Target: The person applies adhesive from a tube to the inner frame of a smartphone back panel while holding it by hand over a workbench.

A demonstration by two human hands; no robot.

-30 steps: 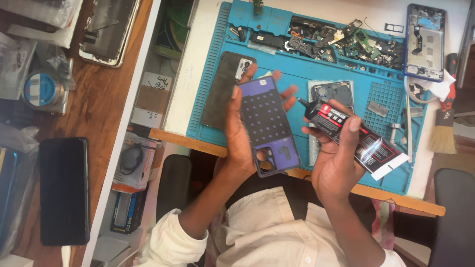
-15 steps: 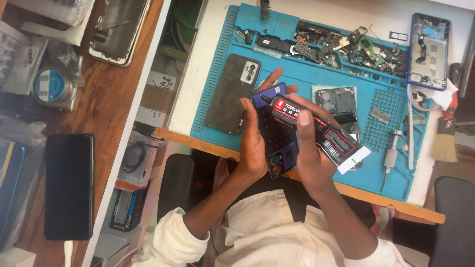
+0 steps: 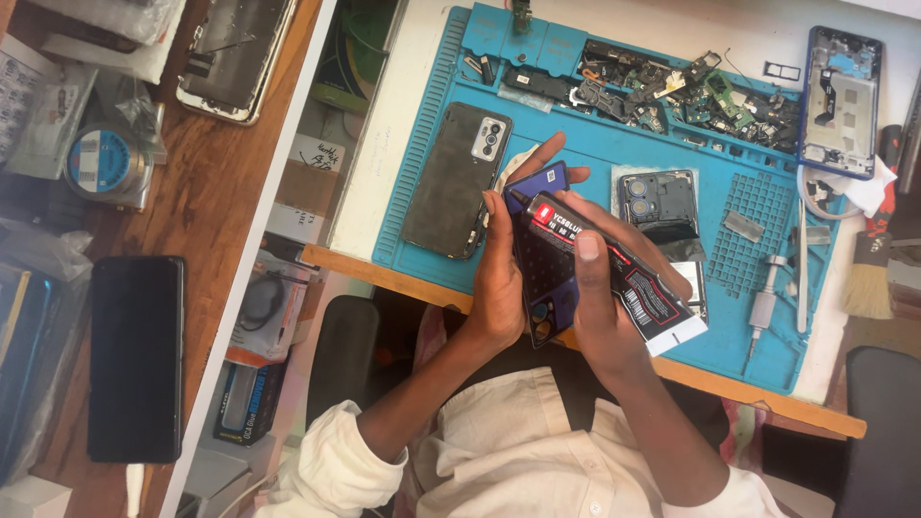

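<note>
My left hand [image 3: 501, 278] grips a purple phone back cover [image 3: 542, 264] by its left edge, inner side up, above the near edge of the blue work mat [image 3: 422, 153]. My right hand [image 3: 600, 307] holds a black and red glue tube [image 3: 614, 273] laid across the cover, nozzle tip at the cover's upper left corner. A dark grey phone back [image 3: 456, 180] lies flat on the mat just left of my hands. A small camera-module frame [image 3: 657, 203] sits on the mat right of them.
Several loose phone parts [image 3: 672, 91] crowd the mat's far edge, with a blue phone frame [image 3: 839, 101] at the far right. A screwdriver [image 3: 763, 307] and brush [image 3: 871, 273] lie right. On the wooden desk left are a black phone [image 3: 136, 357], a tape roll [image 3: 101, 163] and an opened phone [image 3: 235, 58].
My right hand has brought the glue tube from the right side onto the cover, its nozzle now at the cover's upper edge. Both hands have drawn closer together.
</note>
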